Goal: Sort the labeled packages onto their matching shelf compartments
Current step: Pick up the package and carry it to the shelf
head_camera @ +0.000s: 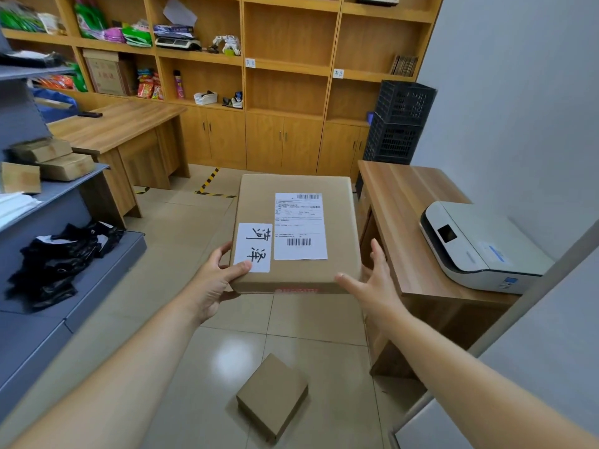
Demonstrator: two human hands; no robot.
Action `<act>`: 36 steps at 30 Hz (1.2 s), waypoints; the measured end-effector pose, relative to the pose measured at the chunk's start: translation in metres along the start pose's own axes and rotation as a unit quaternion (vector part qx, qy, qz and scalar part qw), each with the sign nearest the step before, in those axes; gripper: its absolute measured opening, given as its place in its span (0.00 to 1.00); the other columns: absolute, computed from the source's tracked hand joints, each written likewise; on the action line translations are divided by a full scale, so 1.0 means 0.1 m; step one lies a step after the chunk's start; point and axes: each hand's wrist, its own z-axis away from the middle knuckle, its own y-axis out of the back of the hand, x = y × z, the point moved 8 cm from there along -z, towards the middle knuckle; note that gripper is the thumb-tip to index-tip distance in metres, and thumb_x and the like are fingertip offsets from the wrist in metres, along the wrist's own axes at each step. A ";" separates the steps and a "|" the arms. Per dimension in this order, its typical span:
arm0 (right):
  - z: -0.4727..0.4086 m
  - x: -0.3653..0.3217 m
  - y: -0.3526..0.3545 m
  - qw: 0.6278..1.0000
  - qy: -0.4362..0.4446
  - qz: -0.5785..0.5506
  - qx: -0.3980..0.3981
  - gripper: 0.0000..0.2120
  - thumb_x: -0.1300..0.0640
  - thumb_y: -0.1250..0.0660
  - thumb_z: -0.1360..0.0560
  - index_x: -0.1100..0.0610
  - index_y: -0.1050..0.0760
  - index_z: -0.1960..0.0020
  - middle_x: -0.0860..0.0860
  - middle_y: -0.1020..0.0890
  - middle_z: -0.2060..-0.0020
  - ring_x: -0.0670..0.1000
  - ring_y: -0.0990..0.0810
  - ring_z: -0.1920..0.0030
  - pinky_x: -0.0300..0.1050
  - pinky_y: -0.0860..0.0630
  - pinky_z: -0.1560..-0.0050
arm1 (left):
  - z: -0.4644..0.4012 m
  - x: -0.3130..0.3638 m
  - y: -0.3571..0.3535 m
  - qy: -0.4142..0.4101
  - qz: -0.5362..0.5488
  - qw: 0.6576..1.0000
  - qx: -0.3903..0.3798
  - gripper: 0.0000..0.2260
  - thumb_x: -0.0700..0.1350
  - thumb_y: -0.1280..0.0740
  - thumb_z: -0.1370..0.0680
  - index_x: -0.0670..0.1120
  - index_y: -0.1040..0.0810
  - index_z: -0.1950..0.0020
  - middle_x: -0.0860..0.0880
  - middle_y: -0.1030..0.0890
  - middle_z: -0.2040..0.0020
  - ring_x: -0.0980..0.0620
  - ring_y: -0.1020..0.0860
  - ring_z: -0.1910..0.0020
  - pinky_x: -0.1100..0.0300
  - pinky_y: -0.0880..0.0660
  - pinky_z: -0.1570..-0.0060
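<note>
- Two hands on box (pixel 296 231): left hand (pixel 212 280) grip holds near-left corner, thumb on white label (pixel 253 247)
- right hand (pixel 377 280) grip wide, fingers spread at right edge

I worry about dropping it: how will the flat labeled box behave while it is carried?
The flat labeled box looks stiff: its faces stay flat. It is probably light, since the left hand pinches one corner while the right hand is open beside it. Held so, it may tilt.
</note>
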 end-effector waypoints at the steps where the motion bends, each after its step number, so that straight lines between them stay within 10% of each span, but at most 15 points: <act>1: -0.02 -0.01 -0.03 1.000 0.015 0.010 0.002 0.49 0.51 0.25 0.33 0.44 0.56 0.25 0.49 0.47 0.25 0.52 0.40 0.28 0.54 0.37 0.32 | -0.06 -0.02 -0.04 0.002 0.006 1.000 0.002 0.25 0.40 0.31 0.27 0.56 0.34 0.35 0.45 0.21 0.49 0.49 0.23 0.57 0.45 0.26 0.48; 20: -2.32 0.59 0.41 0.998 0.017 0.058 0.008 0.48 0.54 0.24 0.34 0.42 0.52 0.25 0.48 0.41 0.30 0.40 0.40 0.37 0.38 0.41 0.37 | -2.31 0.05 -1.24 -0.050 -0.076 0.996 -0.002 0.25 0.39 0.33 0.25 0.50 0.35 0.29 0.49 0.23 0.38 0.57 0.23 0.48 0.69 0.29 0.57; 36: -4.35 0.55 0.62 0.998 0.049 0.035 -0.012 0.48 0.56 0.24 0.34 0.43 0.51 0.25 0.48 0.42 0.29 0.37 0.41 0.38 0.37 0.44 0.36 | -4.06 0.66 -1.69 -0.092 -0.157 0.982 0.057 0.41 0.46 0.27 0.39 0.57 0.39 0.29 0.48 0.31 0.34 0.51 0.28 0.38 0.59 0.27 0.47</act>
